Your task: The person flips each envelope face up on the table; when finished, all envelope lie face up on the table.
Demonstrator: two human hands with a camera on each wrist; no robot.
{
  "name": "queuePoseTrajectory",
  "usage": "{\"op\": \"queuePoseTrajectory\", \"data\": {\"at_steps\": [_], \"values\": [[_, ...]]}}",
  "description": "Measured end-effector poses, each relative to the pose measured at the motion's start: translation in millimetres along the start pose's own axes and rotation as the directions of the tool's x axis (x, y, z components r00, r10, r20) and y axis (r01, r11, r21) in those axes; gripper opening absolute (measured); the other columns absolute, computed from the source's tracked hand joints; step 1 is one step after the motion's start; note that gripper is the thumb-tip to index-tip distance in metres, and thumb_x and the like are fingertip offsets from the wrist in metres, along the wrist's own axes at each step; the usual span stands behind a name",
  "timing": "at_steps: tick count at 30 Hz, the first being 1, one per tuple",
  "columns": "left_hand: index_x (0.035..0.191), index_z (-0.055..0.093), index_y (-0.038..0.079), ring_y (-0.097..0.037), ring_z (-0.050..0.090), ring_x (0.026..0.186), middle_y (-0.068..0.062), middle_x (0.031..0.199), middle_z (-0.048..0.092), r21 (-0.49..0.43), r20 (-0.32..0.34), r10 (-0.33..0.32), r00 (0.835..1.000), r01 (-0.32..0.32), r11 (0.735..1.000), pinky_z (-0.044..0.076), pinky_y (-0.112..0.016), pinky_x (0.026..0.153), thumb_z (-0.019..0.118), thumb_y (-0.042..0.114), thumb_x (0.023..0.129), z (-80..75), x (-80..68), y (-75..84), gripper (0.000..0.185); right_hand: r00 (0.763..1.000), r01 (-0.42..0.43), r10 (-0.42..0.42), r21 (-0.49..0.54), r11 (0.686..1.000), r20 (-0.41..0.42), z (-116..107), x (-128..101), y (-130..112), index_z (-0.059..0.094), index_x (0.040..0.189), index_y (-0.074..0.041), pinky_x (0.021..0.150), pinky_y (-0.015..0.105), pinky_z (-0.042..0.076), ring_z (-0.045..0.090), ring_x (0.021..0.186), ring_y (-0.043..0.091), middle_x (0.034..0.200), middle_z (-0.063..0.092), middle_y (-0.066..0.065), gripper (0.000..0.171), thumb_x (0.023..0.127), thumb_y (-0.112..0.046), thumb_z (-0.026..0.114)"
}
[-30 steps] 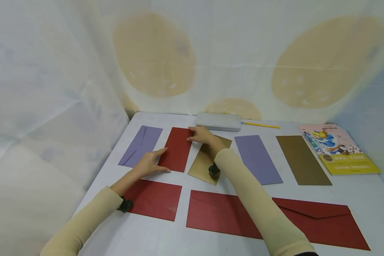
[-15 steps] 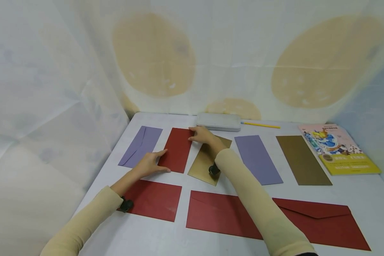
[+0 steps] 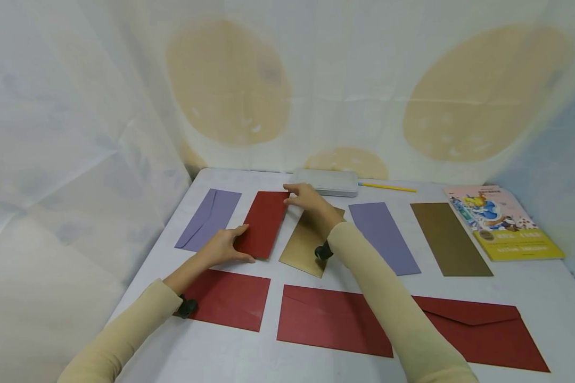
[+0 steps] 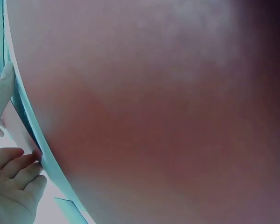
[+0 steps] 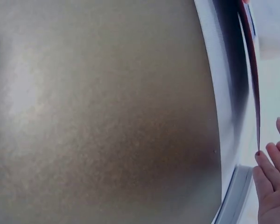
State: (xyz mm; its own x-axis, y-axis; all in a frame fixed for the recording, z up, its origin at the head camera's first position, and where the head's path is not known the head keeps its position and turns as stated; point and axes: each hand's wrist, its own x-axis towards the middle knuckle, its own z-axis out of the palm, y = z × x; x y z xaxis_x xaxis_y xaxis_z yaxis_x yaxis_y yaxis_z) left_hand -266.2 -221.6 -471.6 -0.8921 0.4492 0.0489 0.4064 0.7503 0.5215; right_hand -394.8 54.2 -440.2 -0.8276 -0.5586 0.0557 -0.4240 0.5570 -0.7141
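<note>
- The pale sheet (image 3: 345,69) hangs beyond and to the left of the gold envelope (image 3: 303,247), screening the work;
- the white counter (image 3: 211,355) spreads around the gold envelope; its plainness makes coloured edges easy to find;
- nearer than the gold envelope lie the near-left red envelope (image 3: 235,298), the near-middle red envelope (image 3: 330,319) and, further right, the near-right red envelope (image 3: 489,332); a sleeve partly covers the last two, perhaps because the arm must reach across;
- the book (image 3: 505,221) lies far to the gold envelope's right, probably out of the way;
- the olive envelope (image 3: 450,238) and right purple envelope (image 3: 383,236) lie right of the gold envelope, the left purple envelope (image 3: 208,218) well to its left; gaps between them seem to leave fingers room;
- the held red envelope (image 3: 262,226) is just left of the gold envelope, tilted, its right side off the counter;
- the grey case (image 3: 335,183) sits beyond the gold envelope, clear of the reach;
- the left hand (image 3: 224,247) grips the held red envelope's near-left corner, the right hand (image 3: 307,199) its far-right; opposite corners likely steady so thin a piece;
- the yellow pencil (image 3: 388,186) lies beyond and right of the gold envelope.
</note>
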Motion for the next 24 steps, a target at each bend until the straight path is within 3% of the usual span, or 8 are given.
{"op": "queuePoseTrajectory", "data": {"at_steps": [8, 16, 24], "values": [[0.143, 0.042, -0.003, -0.027, 0.049, 0.126, -0.020, 0.142, 0.047, -0.017, 0.005, 0.002, 1.000, -0.002, 1.000, 0.044, -0.043, 0.097, 0.085, 0.054, 0.064, -0.6, -4.1, 0.5, 0.106, 0.999, 0.037, -0.035, 0.069, 0.997, -0.040, -3, -7, -3, 0.043, 0.144, -0.001, 0.107, 0.036, 0.034, 0.042, 0.133, 0.028, 0.146, 0.044, 0.013, 0.057, 0.093, -0.014, 0.066], [0.143, 0.046, 0.003, -0.022, 0.053, 0.115, -0.016, 0.140, 0.050, -0.030, 0.004, -0.003, 1.000, 0.003, 1.000, 0.045, -0.035, 0.083, 0.082, 0.055, 0.067, 0.5, -8.1, 2.4, 0.099, 0.996, 0.061, -0.053, 0.119, 0.991, -0.071, -6, -10, -5, 0.046, 0.143, -0.006, 0.106, 0.031, 0.035, 0.044, 0.132, 0.025, 0.145, 0.046, 0.008, 0.058, 0.091, -0.019, 0.069], [0.142, 0.048, 0.007, -0.027, 0.048, 0.127, -0.014, 0.140, 0.050, -0.106, 0.018, 0.022, 1.000, -0.020, 0.994, 0.046, -0.042, 0.094, 0.082, 0.052, 0.071, -1.4, -11.6, 3.8, 0.091, 0.988, 0.131, -0.121, 0.110, 0.985, -0.096, -13, -18, -21, 0.047, 0.142, -0.003, 0.107, 0.033, 0.034, 0.042, 0.133, 0.026, 0.144, 0.046, 0.011, 0.056, 0.092, -0.016, 0.068]]}}
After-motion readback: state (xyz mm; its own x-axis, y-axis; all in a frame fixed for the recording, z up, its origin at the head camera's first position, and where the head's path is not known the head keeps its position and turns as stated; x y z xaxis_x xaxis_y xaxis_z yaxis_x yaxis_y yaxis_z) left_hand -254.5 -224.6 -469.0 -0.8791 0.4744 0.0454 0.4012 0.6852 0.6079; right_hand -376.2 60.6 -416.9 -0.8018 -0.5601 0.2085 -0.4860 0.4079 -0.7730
